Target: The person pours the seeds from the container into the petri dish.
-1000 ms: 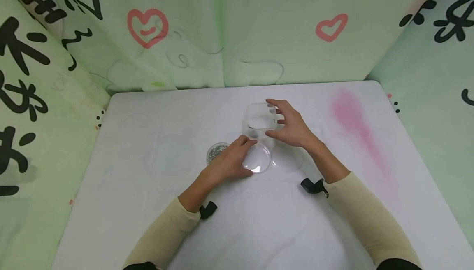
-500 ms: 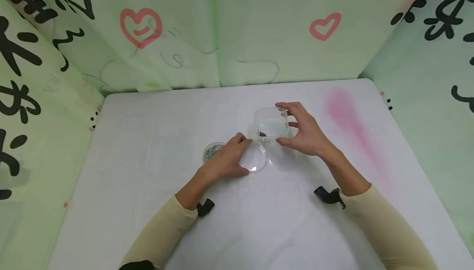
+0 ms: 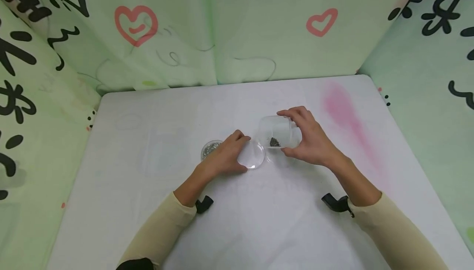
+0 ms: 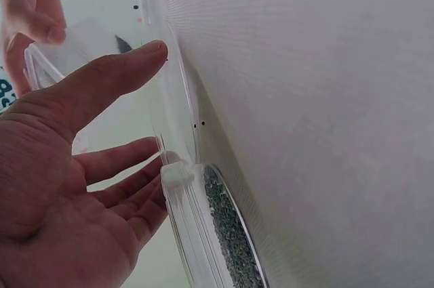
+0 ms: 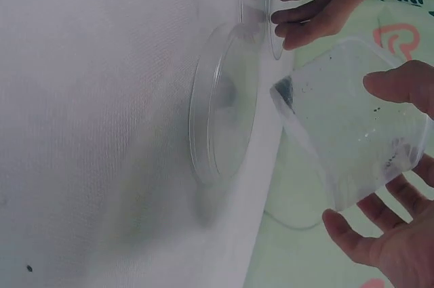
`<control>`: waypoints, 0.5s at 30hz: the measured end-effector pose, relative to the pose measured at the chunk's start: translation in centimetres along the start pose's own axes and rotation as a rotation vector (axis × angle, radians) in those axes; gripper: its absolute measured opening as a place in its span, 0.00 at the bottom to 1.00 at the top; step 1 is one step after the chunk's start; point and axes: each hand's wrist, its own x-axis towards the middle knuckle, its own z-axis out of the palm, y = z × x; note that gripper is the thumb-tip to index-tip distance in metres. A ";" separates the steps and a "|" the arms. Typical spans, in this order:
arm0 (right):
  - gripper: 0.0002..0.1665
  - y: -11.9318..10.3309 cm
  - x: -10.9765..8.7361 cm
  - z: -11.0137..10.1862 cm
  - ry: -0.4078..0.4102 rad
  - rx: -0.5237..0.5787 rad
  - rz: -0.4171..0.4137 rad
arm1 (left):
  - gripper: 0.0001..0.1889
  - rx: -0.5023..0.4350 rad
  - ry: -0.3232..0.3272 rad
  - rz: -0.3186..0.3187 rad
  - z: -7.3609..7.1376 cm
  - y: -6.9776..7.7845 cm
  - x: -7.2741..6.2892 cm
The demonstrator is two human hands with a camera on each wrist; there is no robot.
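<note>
My right hand (image 3: 309,138) holds a clear plastic box (image 3: 270,128) tilted to the left above the table, thumb on one side and fingers on the other. Dark grains (image 3: 275,142) have gathered in the box's low corner. My left hand (image 3: 226,154) grips a clear petri dish (image 3: 255,154) between thumb and fingers, at its left side. Partly hidden behind that hand, another petri dish (image 3: 210,148) bears grey-green grains, seen closely in the left wrist view as a layer of grains (image 4: 234,234). Under the box stands a third petri dish (image 5: 227,112).
A white cloth covers the table (image 3: 148,138), which carries a pink stain (image 3: 342,109) at the right. Green curtains (image 3: 244,27) with hearts and black writing surround it. One dark speck (image 5: 29,268) lies on the cloth in the right wrist view.
My right hand has moved right and nearer to me with the box, tipping it further, and the grains have collected in its low corner. My left hand stays at the middle dish.
</note>
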 end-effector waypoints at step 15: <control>0.53 -1.5 0.5 1.4 0.062 -0.208 -0.207 | 0.43 0.008 -0.013 -0.027 -0.2 0.0 0.1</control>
